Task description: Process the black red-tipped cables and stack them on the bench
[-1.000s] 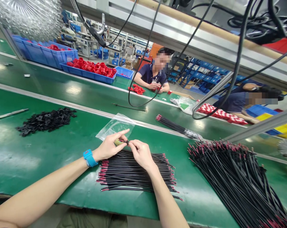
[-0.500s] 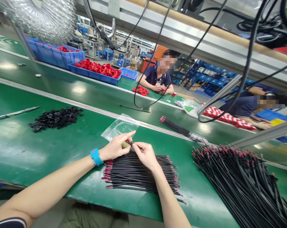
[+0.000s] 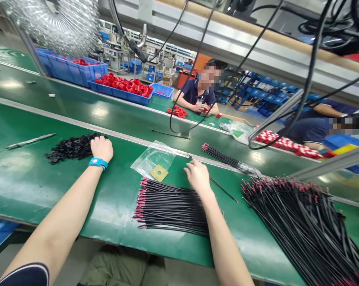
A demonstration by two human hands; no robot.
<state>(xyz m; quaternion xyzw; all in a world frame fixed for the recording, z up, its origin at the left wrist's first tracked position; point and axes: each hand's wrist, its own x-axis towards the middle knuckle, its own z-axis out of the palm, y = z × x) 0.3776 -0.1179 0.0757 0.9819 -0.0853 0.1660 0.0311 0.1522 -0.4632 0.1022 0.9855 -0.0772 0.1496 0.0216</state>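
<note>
My left hand (image 3: pixel 102 147), above a blue wristband, reaches into the right end of the pile of small black parts (image 3: pixel 68 149); its fingertips are hidden. My right hand (image 3: pixel 198 174) is over the green bench beyond the row of black cables (image 3: pixel 170 204), its fingers apart. A thin dark cable (image 3: pixel 223 189) lies slanting under and beside it, with a small black piece at its far end near the fingertips. Left of this hand, a yellow square with a hole (image 3: pixel 159 173) rests on a clear plastic bag (image 3: pixel 151 157).
A large heap of black cables (image 3: pixel 301 222) fills the right side. Farther back lie a smaller cable bundle (image 3: pixel 219 155) and blue trays of red parts (image 3: pixel 122 89). A pen-like tool (image 3: pixel 30 141) is at left. Two people sit across the bench; black cables hang overhead.
My left hand has moved left to the black pile and let go of the yellow square. My right hand has moved right and slightly up, and its fingers have opened.
</note>
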